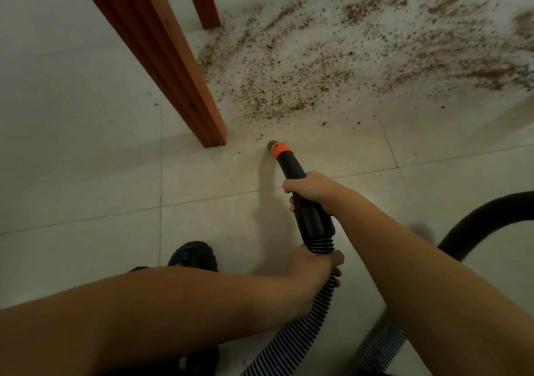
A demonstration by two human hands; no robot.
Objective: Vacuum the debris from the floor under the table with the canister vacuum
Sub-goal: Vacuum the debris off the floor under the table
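Starting the first pass at the near edge of the debris (pixel 332 58).

Spread wide across the floor (pixel 86 188) beside the desk leg (pixel 173 66), it lies just ahead of our nozzle (pixel 278 149). Our right hand (pixel 312 191) grips the wand, our left hand (pixel 320 263) holds the hose (pixel 312 318); next we push forward. No writing is legible.

arms: I see both bare, no sleeves | hands (pixel 310 191) (pixel 315 263): no gloves | shoe (pixel 193 255): dark, blue-tinted, rounded toe
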